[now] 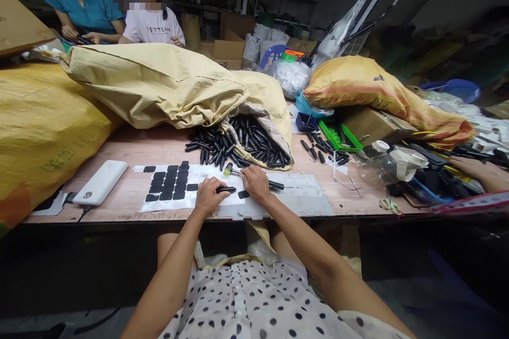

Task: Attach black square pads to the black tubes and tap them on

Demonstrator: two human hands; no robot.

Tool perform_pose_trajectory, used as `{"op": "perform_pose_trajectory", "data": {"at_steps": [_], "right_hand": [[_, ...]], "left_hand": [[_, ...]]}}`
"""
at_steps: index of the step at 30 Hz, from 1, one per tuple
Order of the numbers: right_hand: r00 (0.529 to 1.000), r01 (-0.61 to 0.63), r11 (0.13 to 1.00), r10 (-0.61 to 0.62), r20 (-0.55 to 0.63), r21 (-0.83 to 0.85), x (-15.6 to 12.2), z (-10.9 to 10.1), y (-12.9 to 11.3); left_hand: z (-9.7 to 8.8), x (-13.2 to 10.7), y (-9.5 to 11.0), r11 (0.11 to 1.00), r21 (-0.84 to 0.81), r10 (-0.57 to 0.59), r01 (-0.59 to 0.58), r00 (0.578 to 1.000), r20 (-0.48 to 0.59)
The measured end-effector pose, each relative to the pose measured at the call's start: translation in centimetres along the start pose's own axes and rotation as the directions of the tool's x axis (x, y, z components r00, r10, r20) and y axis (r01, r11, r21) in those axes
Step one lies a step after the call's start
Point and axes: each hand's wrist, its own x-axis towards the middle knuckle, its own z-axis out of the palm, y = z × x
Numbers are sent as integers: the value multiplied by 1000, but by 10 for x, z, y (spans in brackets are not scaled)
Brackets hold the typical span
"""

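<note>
My left hand (pixel 207 194) is closed around a short black cylindrical part (pixel 226 189), holding it flat on a white sheet (pixel 207 176). My right hand (pixel 256 182) grips the black handle of a small mallet (pixel 275 185), whose pale head (pixel 227 169) sits just above the part. A black rubber pad (pixel 243 194) lies between my hands. On the sheet's left side are several black pads (pixel 170 184) in rows. A pile of the same black cylindrical parts (pixel 238 145) spills from an open tan sack (pixel 167 85) just beyond my hands.
A white power bank (pixel 101 181) lies at the left, next to a big yellow sack (pixel 43 127). At the right are a green tray (pixel 338 135), another sack (pixel 377 92), a plastic bottle (pixel 392 161) and another person's hand (pixel 475 169). Two people sit across the table.
</note>
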Motion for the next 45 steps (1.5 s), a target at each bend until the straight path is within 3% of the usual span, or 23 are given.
{"op": "perform_pose_trajectory", "data": {"at_steps": [10,14,18,21,24,27,30,32,34,37,40,44,45], "right_hand": [[1000,8,1000,-8,4,-13,-1,10,0],[1000,-6,1000,6,5,-13,2,9,-3],[1000,-15,1000,15,11,-26,3,8,-5],[1000,-13,1000,13,9,-26,3,9,-5],[1000,-10,1000,10,2,-23,4,10,-6],[1000,-7,1000,7,-1,-30,4,10,-6],[1000,-9,999,9,3,-38,5,9,-6],[1000,-12,999,13,6,-40,5,9,-7],[1000,-16,999,17,2,-36,5,10,-7],[1000,-23,999,23,-8,-30,5,11,-7],[1000,-24,999,24,-14,-27,4,13,-6],[1000,-20,1000,19,-22,-21,3,13,-5],[1000,-20,1000,19,-22,-22,3,13,-5]], "left_hand": [[-4,-2,0,1000,20,0,0,1000,21],[-7,-3,2,997,-82,0,-1,1000,-14],[-5,-30,18,943,-329,-44,36,999,-17],[5,-68,33,913,-408,52,19,985,163],[25,-101,33,899,-432,99,71,929,357],[49,-116,14,887,-366,-73,283,867,493],[68,-116,-9,898,-47,-337,438,750,569],[75,-114,-18,883,187,-451,431,665,595],[79,-114,-21,870,292,-489,397,624,609],[80,-117,-15,903,259,-428,343,669,608],[70,-118,-1,962,124,-265,244,717,645],[27,-92,21,961,-182,3,206,654,756],[11,-78,25,934,-275,58,228,663,746]]}}
